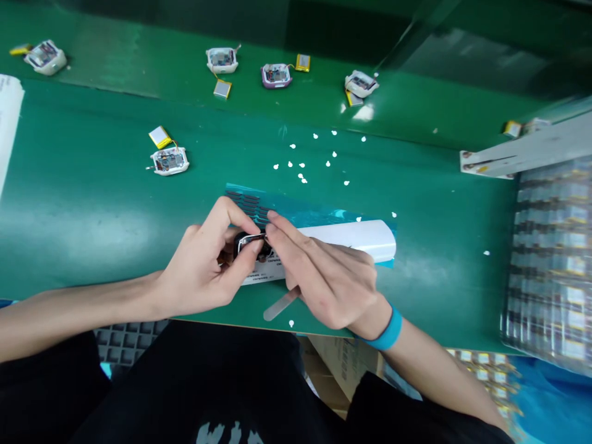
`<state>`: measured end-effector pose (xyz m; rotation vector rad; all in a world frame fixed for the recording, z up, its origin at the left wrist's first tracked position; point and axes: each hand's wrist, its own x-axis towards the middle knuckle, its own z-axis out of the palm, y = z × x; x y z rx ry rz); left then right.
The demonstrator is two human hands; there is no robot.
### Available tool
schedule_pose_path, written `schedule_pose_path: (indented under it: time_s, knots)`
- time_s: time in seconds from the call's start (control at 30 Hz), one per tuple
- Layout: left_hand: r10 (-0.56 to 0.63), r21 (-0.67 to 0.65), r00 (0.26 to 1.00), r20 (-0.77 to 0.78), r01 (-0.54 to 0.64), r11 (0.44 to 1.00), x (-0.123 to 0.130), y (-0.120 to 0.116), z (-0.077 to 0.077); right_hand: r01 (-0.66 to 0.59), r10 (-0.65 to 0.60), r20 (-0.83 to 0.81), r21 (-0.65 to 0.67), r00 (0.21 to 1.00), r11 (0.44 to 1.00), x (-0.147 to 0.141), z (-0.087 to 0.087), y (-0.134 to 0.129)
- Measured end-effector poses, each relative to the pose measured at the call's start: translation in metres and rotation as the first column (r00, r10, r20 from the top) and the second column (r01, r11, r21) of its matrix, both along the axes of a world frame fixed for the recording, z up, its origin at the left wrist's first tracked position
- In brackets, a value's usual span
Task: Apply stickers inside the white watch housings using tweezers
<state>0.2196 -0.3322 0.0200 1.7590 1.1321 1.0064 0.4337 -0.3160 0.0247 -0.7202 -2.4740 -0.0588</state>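
Between the thumb and fingers of my left hand [208,259] is a small black device casing [238,244] with a pale inner edge. My right hand [328,277] reaches in from the other side, its fingertips at the casing's right end. A flat translucent stick [280,306] sticks out from under the right palm, its upper part hidden by the hand. What the right fingertips pinch is too small to make out. Just beyond the fingers, a blue film sheet [296,209] carries rows of dark strips [250,203]. Beneath the hands lies a curled white printed sheet [351,237].
Small white round stickers [302,165] are scattered over the green bench [92,203]. An opened white device [170,161] with its battery [160,137] lies left. More opened devices [276,75] line the back. Stacked clear trays [550,259] stand at the right.
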Motion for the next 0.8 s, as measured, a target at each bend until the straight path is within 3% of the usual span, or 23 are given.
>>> schedule_pose_path:
  time_s: [0.1, 0.2, 0.27, 0.33, 0.4, 0.47, 0.57, 0.67, 0.73, 0.8]
  knots:
    - [0.012, 0.076, 1.0, -0.022, -0.011, 0.997, 0.0, 0.0, 0.0, -0.001, -0.003, -0.071, -0.055, 0.997, 0.998, -0.003, -0.003, -0.001]
    - [-0.002, 0.127, 0.999, -0.049, 0.008, 0.992, 0.0, 0.0, 0.001, -0.037, -0.074, -0.282, -0.369, 0.956, 0.929, -0.007, 0.0, -0.001]
    - [-0.025, 0.146, 0.999, -0.044, 0.031, 0.989, 0.0, 0.0, 0.001, -0.08, -0.175, -0.365, -0.587, 0.914, 0.806, -0.01, 0.004, 0.001]
    - [-0.053, 0.148, 0.998, -0.034, 0.058, 0.987, -0.001, 0.0, 0.0, -0.146, -0.261, -0.385, -0.763, 0.885, 0.63, -0.013, 0.006, 0.002]
    - [-0.087, 0.135, 0.995, -0.046, 0.092, 0.987, -0.002, 0.0, -0.002, -0.234, -0.338, -0.409, -0.86, 0.848, 0.454, -0.016, 0.006, 0.003]
    - [-0.115, 0.129, 0.991, -0.072, 0.124, 0.984, -0.004, 0.001, -0.002, -0.304, -0.386, -0.45, -0.873, 0.806, 0.382, -0.017, 0.005, 0.005]
    - [-0.14, 0.166, 0.982, -0.129, 0.161, 0.973, -0.008, 0.004, 0.001, -0.296, -0.372, -0.45, -0.867, 0.812, 0.401, -0.013, 0.008, 0.01]
    - [-0.22, 0.267, 0.944, -0.246, 0.284, 0.921, -0.011, 0.006, 0.003, -0.34, -0.382, -0.502, -0.843, 0.776, 0.418, -0.003, 0.024, 0.016]
    - [-0.251, 0.324, 0.906, -0.342, 0.364, 0.873, -0.014, 0.008, 0.002, -0.319, -0.438, -0.531, -0.823, 0.725, 0.47, 0.006, 0.039, 0.019]
    - [-0.248, 0.353, 0.864, -0.438, 0.418, 0.837, -0.015, 0.011, -0.001, -0.141, -0.483, -0.462, -0.815, 0.744, 0.562, 0.015, 0.05, 0.019]
